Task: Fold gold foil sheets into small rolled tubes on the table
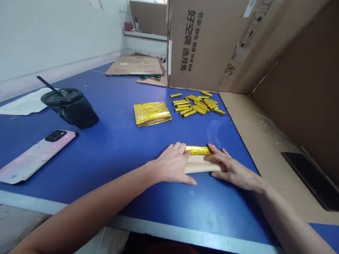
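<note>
Gold foil [198, 150] lies as a narrow roll along the far edge of a pale wooden block [198, 164], which is set on a blue table [113, 148]. The block is flanked by both hands. The left hand [171, 164] is laid flat at its left end, with the fingers touching the foil's end. The right hand [230, 170] is laid flat at its right end, with the fingertips on the foil. Neither hand is closed around anything. Beyond the block, loose foil sticks [197, 104] are heaped, and a flat foil stack [152, 113] is placed just left of them. Left of the block stand a dark tumbler [70, 107] with a straw and a phone [37, 155] in a pale pink case. Right of the block, a black device [309, 180] is laid on a tan board [265, 183]. Far beyond it, a cardboard box [212, 42] stands.
</note>
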Motion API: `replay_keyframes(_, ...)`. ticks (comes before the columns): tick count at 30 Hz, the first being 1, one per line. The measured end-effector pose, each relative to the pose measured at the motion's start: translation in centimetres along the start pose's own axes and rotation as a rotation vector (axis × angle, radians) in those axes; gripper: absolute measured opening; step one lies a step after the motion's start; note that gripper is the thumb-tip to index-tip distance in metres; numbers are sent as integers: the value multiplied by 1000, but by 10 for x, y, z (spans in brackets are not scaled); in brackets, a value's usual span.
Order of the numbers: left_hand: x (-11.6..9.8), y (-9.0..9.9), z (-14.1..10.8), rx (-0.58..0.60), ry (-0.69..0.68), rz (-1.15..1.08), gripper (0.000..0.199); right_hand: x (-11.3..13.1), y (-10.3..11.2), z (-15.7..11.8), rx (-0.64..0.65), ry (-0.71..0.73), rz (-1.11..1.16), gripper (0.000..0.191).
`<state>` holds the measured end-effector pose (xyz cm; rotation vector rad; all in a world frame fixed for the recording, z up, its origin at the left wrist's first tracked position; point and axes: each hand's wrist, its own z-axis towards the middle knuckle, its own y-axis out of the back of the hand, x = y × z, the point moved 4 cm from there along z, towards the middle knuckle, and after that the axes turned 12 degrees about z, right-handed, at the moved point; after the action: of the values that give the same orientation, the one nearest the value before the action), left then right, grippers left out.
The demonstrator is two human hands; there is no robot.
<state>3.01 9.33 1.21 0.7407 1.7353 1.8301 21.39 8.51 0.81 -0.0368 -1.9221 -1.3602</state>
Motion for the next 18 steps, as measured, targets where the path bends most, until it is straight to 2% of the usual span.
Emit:
replay_keyframes(2, 1, 1, 0, -2, -2, 4, 76, -2, 1, 0, -15, 0, 50, 39)
replay_keyframes(8, 5, 3, 2, 16, 28, -40, 46, -7, 2, 3, -89, -27, 181, 38)
replay_keyframes(18, 11, -5, 8, 10, 67, -91, 30, -10, -3, 11, -372, -40, 188, 29)
